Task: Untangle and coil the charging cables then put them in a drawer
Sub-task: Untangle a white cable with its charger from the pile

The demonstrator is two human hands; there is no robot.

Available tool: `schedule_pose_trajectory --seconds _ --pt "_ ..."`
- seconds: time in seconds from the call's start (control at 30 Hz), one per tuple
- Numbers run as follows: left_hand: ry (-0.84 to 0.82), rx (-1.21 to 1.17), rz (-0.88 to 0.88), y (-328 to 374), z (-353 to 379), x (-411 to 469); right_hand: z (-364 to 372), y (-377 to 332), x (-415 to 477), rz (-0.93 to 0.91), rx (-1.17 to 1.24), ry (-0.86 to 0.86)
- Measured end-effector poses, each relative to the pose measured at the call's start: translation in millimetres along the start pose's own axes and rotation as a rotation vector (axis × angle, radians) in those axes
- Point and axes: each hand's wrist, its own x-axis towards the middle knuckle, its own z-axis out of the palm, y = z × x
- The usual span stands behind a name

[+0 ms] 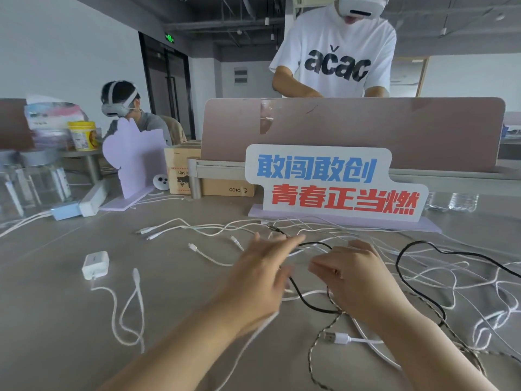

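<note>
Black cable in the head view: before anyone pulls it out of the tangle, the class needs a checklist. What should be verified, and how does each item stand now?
1. Thin black cable free of the white charging cables: not ok, several cross it.
2. Right hand grips it: cannot tell, the curled fingers hide the contact.
3. Left hand free to help: ok, fingers straight over the cables.
4. Black plug in sight: ok.
5. Small white square charger block outside the tangle: ok, it lies apart at the left.
6. Drawer in sight: not ok, none shows.
</note>
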Motion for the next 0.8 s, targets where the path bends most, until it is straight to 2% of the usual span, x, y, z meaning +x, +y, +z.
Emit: schedule_pose_trajectory --seconds 0.07,0.13,0.2,0.27,0.33,0.4,0.47,0.53,0.6,0.7,0.77,0.8 --pt "-0.045 0.005 -0.013 8 11 -1 2 -4 1 -0.072 0.036 0.102" --pt "-0.091 0.034 -0.027 3 15 -1 5 -3 0 -0.062 0.026 0.078" --pt "-0.076 0.012 -0.088 -5 6 0 3 -4 -2 0.073 0.042 -0.022" --pt "0.023 0.014 -0.168 -14 -4 0 2 -1 -4 0.194 0.037 -0.068" --pt "0.202 0.064 -0.310 -20 -19 3 1 7 -6 0.297 -0.049 -0.127" --pt "0.347 0.093 -0.550 -35 -35 7 -1 16 -8 0.370 -0.104 -0.166" --pt "0.376 0.100 -0.741 -54 -45 6 -5 22 -8 0.405 -0.071 -0.168" --pt "0.314 0.140 -0.784 -68 -47 1 -9 22 -9 0.388 -0.044 -0.141" --pt "0.338 0.189 -0.676 -64 -45 -1 -10 19 -7 0.333 -0.075 -0.120" --pt "0.390 0.161 -0.248 -29 -40 4 -7 7 -5 0.239 -0.122 -0.104" --pt "0.193 0.101 -0.008 0 -29 4 -6 -1 -3 0.193 -0.102 -0.084" --pt "0.058 0.100 0.027 11 -20 2 -5 -4 -3 0.158 -0.089 -0.051"
